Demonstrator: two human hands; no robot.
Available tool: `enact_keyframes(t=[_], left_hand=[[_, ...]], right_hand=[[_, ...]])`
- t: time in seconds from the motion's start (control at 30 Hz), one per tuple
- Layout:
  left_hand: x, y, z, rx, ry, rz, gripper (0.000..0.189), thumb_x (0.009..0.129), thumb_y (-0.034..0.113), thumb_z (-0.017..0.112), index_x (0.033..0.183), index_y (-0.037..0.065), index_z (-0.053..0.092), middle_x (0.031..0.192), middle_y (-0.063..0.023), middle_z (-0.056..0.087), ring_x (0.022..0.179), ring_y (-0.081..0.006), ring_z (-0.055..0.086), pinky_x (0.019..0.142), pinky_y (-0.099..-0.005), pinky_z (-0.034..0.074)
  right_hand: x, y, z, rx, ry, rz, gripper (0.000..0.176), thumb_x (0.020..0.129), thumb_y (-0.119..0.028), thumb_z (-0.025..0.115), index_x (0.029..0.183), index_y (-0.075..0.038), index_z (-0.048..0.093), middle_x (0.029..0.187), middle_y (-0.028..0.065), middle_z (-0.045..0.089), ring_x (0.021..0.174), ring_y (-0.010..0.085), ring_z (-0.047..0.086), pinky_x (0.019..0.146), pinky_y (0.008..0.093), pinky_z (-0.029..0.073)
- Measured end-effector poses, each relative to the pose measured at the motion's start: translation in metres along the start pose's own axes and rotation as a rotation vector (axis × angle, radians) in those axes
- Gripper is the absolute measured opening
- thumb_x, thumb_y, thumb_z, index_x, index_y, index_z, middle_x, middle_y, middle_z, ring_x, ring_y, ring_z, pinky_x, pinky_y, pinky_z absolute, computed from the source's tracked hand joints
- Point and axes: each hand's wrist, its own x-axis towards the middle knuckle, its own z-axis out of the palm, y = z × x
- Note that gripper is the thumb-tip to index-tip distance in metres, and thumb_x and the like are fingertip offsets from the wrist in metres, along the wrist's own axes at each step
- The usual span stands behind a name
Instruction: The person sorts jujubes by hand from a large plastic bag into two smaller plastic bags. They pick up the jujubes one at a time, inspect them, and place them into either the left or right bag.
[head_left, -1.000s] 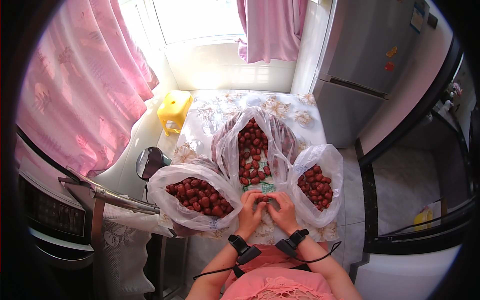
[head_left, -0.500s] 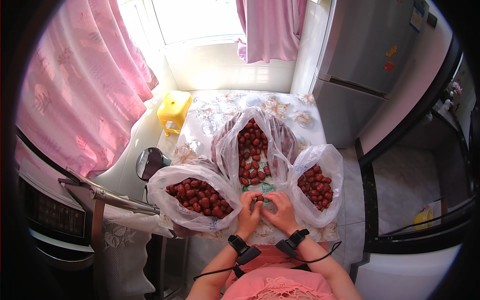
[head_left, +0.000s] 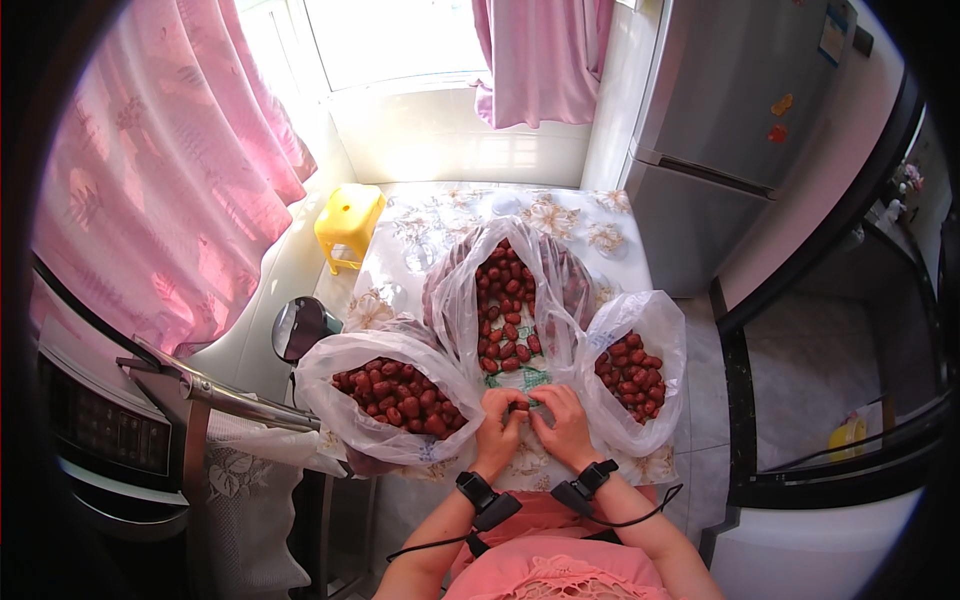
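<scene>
My left hand (head_left: 497,430) and my right hand (head_left: 562,425) meet at the near edge of the middle bag. Between their fingertips is a red date (head_left: 519,406), pinched by my left fingers, with my right fingertips against it. Beyond them a large clear bag (head_left: 457,305) lies open, red dates (head_left: 507,290) spread down its middle and green print on its near part. To the left stands an open bag (head_left: 330,352) full of dates (head_left: 400,395). Another open bag (head_left: 668,325), also with dates (head_left: 632,375), is on the right.
A flowered cloth covers the table (head_left: 610,215). A yellow stool (head_left: 348,222) stands behind its left corner, and a grey fridge (head_left: 715,130) at the back right. Left of the table are a round dark object (head_left: 300,328) and a metal bar (head_left: 250,402).
My fingers have shifted slightly around the date, which now shows less between them. The bags have hardly moved.
</scene>
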Motion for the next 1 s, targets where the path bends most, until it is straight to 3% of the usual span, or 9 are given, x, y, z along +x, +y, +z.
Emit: enact_keyframes(t=[0.17,0.53,0.67,1.0], left_hand=[[0.000,0.000,0.001,0.026,-0.009,0.005,0.016,0.088,-0.006,0.063,0.101,0.003,0.060,0.102,-0.0056,0.057,0.096,-0.0175,0.058,0.088,-0.0293,0.047],[0.004,0.012,0.000,-0.003,-0.006,-0.047,0.025,0.075,0.001,0.082,0.095,0.002,0.066,0.098,-0.0058,0.060,0.089,-0.0172,0.060,0.080,-0.0286,0.049],[0.004,0.013,0.001,0.006,-0.007,-0.030,0.025,0.075,0.000,0.082,0.094,0.002,0.066,0.098,-0.0056,0.059,0.088,-0.0167,0.059,0.079,-0.0288,0.049],[0.003,0.010,0.002,0.026,0.040,-0.070,0.022,0.078,0.001,0.079,0.098,0.003,0.068,0.102,-0.0065,0.060,0.093,-0.0188,0.060,0.083,-0.0294,0.049]], right_hand=[[-0.001,0.001,0.001,0.000,-0.003,0.004,0.031,0.079,-0.003,0.073,0.109,-0.004,0.068,0.112,0.0114,0.067,0.108,0.0342,0.062,0.094,0.0432,0.049],[-0.001,0.001,0.000,0.000,-0.018,0.007,0.028,0.078,-0.005,0.074,0.105,-0.005,0.068,0.111,0.0102,0.067,0.107,0.0334,0.062,0.094,0.0436,0.049],[-0.001,0.003,0.001,-0.006,-0.010,0.001,0.032,0.074,-0.004,0.073,0.106,-0.005,0.070,0.111,0.0119,0.067,0.105,0.0348,0.063,0.092,0.0436,0.051],[-0.002,0.003,0.002,-0.004,-0.012,0.011,0.020,0.080,-0.006,0.074,0.100,-0.004,0.070,0.110,0.0102,0.067,0.106,0.0331,0.062,0.093,0.0433,0.049]])
